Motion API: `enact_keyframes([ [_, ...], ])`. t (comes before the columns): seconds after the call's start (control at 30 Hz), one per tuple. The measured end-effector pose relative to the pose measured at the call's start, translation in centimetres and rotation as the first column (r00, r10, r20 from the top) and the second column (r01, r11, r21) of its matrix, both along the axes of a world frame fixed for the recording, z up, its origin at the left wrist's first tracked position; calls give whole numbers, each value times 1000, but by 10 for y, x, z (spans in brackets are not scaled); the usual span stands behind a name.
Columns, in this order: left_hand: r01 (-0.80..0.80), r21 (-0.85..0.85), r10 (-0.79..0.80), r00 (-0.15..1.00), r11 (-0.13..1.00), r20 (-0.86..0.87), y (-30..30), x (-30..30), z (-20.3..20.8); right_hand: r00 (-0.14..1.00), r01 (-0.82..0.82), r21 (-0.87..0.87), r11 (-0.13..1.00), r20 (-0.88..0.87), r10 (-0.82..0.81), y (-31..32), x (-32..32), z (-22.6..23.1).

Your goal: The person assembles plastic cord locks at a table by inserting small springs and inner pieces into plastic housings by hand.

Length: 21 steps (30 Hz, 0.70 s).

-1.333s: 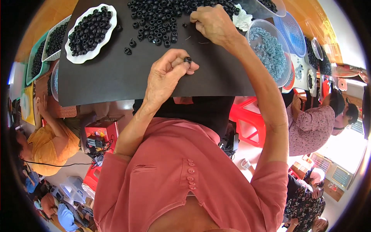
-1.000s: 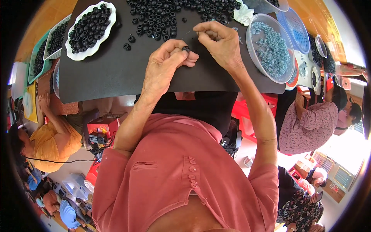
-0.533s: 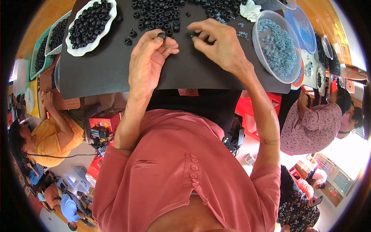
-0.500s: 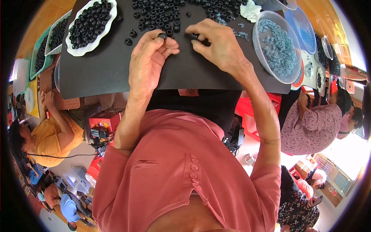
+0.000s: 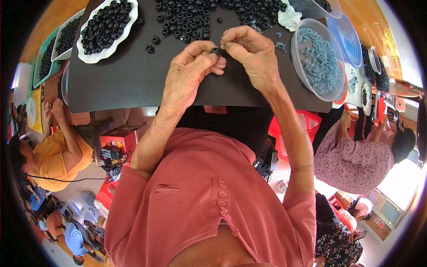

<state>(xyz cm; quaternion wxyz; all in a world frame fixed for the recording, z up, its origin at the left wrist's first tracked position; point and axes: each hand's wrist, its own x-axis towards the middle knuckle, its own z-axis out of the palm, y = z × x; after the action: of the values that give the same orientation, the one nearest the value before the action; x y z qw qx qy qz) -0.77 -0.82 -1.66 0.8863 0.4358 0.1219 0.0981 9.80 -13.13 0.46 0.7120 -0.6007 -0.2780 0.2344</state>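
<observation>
My left hand (image 5: 189, 75) is closed, pinching a small round black ring-like part (image 5: 215, 50) between thumb and forefinger. Close beside it, my right hand (image 5: 255, 58) has thumb and forefinger pressed together over the black mat (image 5: 133, 84); what they hold is too small to make out. Beyond both hands lies a heap of the same black parts (image 5: 187, 22), each with a hole. Small blue-grey, coil-like pieces (image 5: 280, 46) lie loose past my right hand. More of them fill a clear round tub (image 5: 295, 62) at the right.
A white scalloped dish (image 5: 95, 58) heaped with black parts stands at the far left. Crumpled white tissue (image 5: 289, 18) and a blue basket (image 5: 349, 40) are at the far right. A person in yellow (image 5: 62, 153) sits left, another in a patterned top (image 5: 351, 160) right.
My left hand has moved right with the black part, and my right hand's fingers have closed into a pinch. The two hands' fingertips are now nearly together.
</observation>
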Motion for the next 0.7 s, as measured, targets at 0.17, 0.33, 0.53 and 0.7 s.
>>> enact_keyframes([
  [0.17, -21, 79, 20, 1000, 997, 15, -5, 7, 0, 997, -16, 80, 997, -75, 22, -4, -11, -2],
  [0.33, -42, 111, 40, 999, 993, 20, -6, 7, -4, 985, 41, 112, 993, 165, -59, -4, -12, -19],
  [0.53, -52, 99, 54, 998, 994, -25, -5, -3, 1, 937, 201, -2, 979, 290, -192, -2, -2, -14],
  [0.7, -20, 115, 17, 1000, 993, 22, 0, -7, -7, 670, 366, -251, 896, 739, -67, 22, 41, 10],
])
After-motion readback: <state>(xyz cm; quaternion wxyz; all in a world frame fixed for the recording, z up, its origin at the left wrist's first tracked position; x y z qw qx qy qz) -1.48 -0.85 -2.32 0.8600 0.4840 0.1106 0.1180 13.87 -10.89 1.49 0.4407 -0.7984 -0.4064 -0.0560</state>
